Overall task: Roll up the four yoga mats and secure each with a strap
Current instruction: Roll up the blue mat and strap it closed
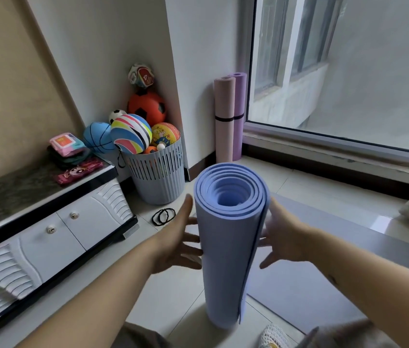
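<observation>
Standing on end between our two hands, the rolled blue mat point(226, 259) rests on the pale floor tiles, its spiral top facing up at us and its loose outer edge running down the side by our right palm. Our left hand point(181, 237) is spread wide, fingers straight, with the fingertips touching the roll's left side. Our right hand point(281, 239) is just as open, fingers splayed and laid flat against the roll's right side. Neither hand curls round anything.

Just beyond our left hand, two thin black loops point(163, 216) lie on the floor. Farther past them stands a slatted basket point(158, 182) heaped with balls. To the left of our left arm runs a low white cabinet point(60, 234); a pink packet point(64, 143) on its top carries a red label whose writing is too small for us to read.

Well beyond both hands, a pink mat point(224, 96) and a purple mat point(240, 96) stand rolled against the wall, each ringed by a black band point(224, 119). Under and beyond our right arm, a grey mat point(306, 290) lies flat beside the window point(349, 71).
</observation>
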